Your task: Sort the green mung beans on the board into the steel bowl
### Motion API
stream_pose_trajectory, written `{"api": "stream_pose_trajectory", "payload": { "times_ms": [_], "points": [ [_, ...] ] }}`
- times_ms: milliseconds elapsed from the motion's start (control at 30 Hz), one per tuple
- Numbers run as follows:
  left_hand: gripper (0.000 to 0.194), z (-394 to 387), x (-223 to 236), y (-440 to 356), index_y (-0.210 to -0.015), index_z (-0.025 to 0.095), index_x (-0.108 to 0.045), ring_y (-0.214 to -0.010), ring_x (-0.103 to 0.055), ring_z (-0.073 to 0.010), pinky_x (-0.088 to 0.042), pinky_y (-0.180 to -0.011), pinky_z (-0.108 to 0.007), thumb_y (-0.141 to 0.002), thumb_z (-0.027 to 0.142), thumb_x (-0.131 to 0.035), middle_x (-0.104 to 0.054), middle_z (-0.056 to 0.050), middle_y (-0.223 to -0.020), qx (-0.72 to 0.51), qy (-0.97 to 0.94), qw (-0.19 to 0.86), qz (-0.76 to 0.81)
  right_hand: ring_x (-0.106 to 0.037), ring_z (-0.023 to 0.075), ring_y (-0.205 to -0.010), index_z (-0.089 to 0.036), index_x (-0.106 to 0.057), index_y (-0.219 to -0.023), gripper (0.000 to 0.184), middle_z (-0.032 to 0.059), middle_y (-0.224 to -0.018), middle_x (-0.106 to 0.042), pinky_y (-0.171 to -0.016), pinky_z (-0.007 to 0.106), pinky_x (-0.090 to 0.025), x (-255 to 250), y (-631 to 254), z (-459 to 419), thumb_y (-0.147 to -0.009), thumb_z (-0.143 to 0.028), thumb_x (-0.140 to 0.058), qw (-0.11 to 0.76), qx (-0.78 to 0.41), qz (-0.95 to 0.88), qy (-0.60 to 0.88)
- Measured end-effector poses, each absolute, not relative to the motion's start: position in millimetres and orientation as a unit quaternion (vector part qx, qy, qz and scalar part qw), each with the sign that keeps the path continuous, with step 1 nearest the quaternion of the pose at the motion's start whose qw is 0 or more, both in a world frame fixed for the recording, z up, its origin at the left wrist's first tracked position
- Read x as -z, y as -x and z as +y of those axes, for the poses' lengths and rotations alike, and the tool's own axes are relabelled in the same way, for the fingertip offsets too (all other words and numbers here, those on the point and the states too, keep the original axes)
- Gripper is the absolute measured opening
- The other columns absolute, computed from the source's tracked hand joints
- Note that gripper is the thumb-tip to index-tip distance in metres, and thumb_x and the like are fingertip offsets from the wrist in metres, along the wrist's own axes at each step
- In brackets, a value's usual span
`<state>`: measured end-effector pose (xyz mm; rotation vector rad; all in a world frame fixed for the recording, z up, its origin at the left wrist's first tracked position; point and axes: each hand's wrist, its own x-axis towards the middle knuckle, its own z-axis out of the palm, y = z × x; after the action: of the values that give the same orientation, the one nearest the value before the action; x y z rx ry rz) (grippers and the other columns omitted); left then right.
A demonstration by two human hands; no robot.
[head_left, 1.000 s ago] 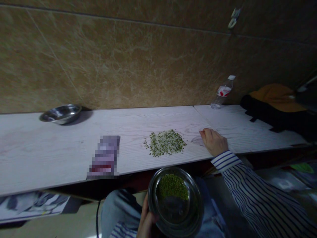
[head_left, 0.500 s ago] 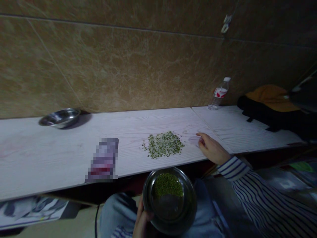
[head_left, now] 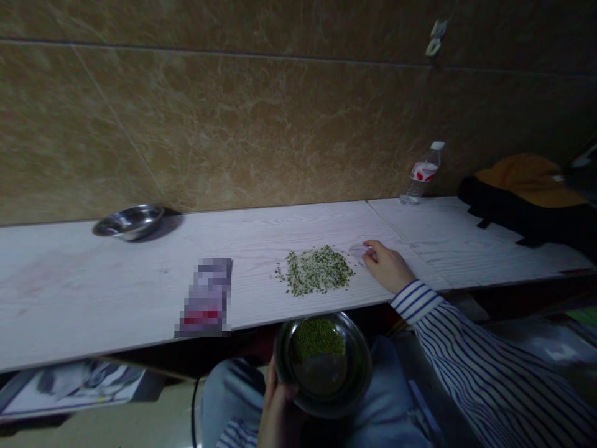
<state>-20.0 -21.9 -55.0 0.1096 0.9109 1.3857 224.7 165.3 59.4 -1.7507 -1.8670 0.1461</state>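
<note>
My left hand point(head_left: 278, 398) grips the near left rim of a steel bowl point(head_left: 360, 373), tilted below the counter's front edge above my lap. Green beans point(head_left: 319, 338) lie in the far half of its bottom. On the counter, a loose pile of green beans mixed with white grains point(head_left: 319, 270) is spread out flat. Just right of that pile, my right hand point(head_left: 387, 266) hovers low with fingers curled and thumb near the index finger. A faint, pale patch shows by its fingertips; whether it is a clear object or a shadow I cannot make out.
A second steel bowl point(head_left: 130, 223) stands by the wall at the left. A blurred purple packet point(head_left: 208, 295) lies near the front edge of the white counter point(head_left: 107, 286). Farther right are a clear bottle point(head_left: 422, 174) and an orange and black cap or bag point(head_left: 527, 180).
The view has shifted slightly, so the counter things appear farther right. My right hand has moved a little left, closer to the pile. The left hand still holds the bowl.
</note>
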Motion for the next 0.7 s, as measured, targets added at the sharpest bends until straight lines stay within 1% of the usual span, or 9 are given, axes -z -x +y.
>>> {"api": "stream_pose_trajectory", "payload": {
  "times_ms": [67,133,233,300,367,433,500,567,700],
  "points": [
    [0.073,-21,55,20,-0.126,0.032,-0.059,-0.117,-0.056,-0.0375,-0.044,-0.097,-0.05,-0.055,0.022,-0.064,-0.071,-0.005,-0.111,-0.611,-0.041,0.684,0.397,-0.067,0.0197,-0.079,-0.019,-0.061,-0.111,0.031,0.0062,-0.09,-0.072,-0.076,0.032,-0.05,-63,-217,165,-0.081,-0.02,-0.056,0.299,-0.078,-0.697,0.647],
    [0.074,-20,56,20,-0.128,0.031,-0.058,-0.116,-0.057,-0.037,-0.045,-0.096,-0.049,-0.055,0.021,-0.063,-0.07,-0.005,-0.113,-0.611,-0.028,0.682,0.401,-0.068,0.0178,-0.075,-0.019,-0.06,-0.111,0.03,0.0056,-0.09,-0.072,-0.071,0.03,-0.052,-68,-209,164,-0.082,-0.021,-0.056,0.315,-0.106,-0.694,0.639],
    [0.07,-20,57,21,-0.123,0.029,-0.061,-0.116,-0.057,-0.0363,-0.044,-0.097,-0.048,-0.054,0.019,-0.063,-0.071,-0.005,-0.111,-0.625,-0.016,0.67,0.4,-0.067,0.0148,-0.066,-0.018,-0.06,-0.108,0.026,0.0034,-0.084,-0.072,-0.062,0.027,-0.052,-75,-193,159,-0.082,-0.023,-0.056,0.332,-0.152,-0.694,0.621],
    [0.066,-19,55,22,-0.118,0.028,-0.064,-0.119,-0.054,-0.0362,-0.043,-0.098,-0.047,-0.053,0.019,-0.064,-0.071,-0.006,-0.111,-0.641,-0.024,0.66,0.392,-0.067,0.0146,-0.064,-0.018,-0.06,-0.103,0.023,0.0022,-0.078,-0.071,-0.063,0.027,-0.052,-79,-178,150,-0.081,-0.024,-0.058,0.347,-0.202,-0.697,0.594],
    [0.065,-20,50,23,-0.118,0.027,-0.065,-0.124,-0.05,-0.0365,-0.041,-0.1,-0.047,-0.054,0.02,-0.064,-0.07,-0.006,-0.115,-0.647,-0.04,0.654,0.389,-0.066,0.0154,-0.066,-0.02,-0.06,-0.099,0.02,0.0021,-0.077,-0.071,-0.064,0.028,-0.051,-80,-160,139,-0.08,-0.025,-0.059,0.34,-0.237,-0.713,0.566],
    [0.066,-21,43,24,-0.122,0.027,-0.063,-0.126,-0.048,-0.0374,-0.041,-0.1,-0.049,-0.056,0.024,-0.065,-0.068,-0.008,-0.119,-0.635,-0.054,0.664,0.391,-0.066,0.0158,-0.07,-0.021,-0.061,-0.099,0.019,0.002,-0.079,-0.07,-0.067,0.03,-0.051,-79,-141,129,-0.08,-0.025,-0.059,0.325,-0.245,-0.733,0.545],
    [0.067,-23,37,26,-0.127,0.03,-0.059,-0.125,-0.049,-0.0375,-0.041,-0.099,-0.05,-0.06,0.026,-0.066,-0.066,-0.007,-0.123,-0.622,-0.059,0.674,0.395,-0.065,0.0156,-0.072,-0.021,-0.06,-0.099,0.019,0.0013,-0.08,-0.07,-0.069,0.03,-0.05,-77,-123,122,-0.08,-0.025,-0.059,0.31,-0.251,-0.754,0.522],
    [0.069,-26,32,28,-0.131,0.031,-0.055,-0.124,-0.051,-0.0362,-0.042,-0.099,-0.049,-0.062,0.026,-0.065,-0.066,-0.007,-0.124,-0.624,-0.05,0.673,0.393,-0.064,0.0154,-0.072,-0.021,-0.061,-0.097,0.018,0.0008,-0.079,-0.069,-0.068,0.03,-0.049,-76,-109,118,-0.08,-0.023,-0.06,0.29,-0.249,-0.772,0.508],
    [0.076,-28,33,31,-0.137,0.03,-0.049,-0.121,-0.053,-0.035,-0.045,-0.096,-0.047,-0.063,0.022,-0.063,-0.067,-0.007,-0.121,-0.623,-0.024,0.676,0.393,-0.063,0.0153,-0.071,-0.022,-0.061,-0.095,0.015,-0.0001,-0.076,-0.067,-0.066,0.028,-0.048,-72,-92,114,-0.08,-0.022,-0.059,0.27,-0.234,-0.796,0.489]
  ]
}}
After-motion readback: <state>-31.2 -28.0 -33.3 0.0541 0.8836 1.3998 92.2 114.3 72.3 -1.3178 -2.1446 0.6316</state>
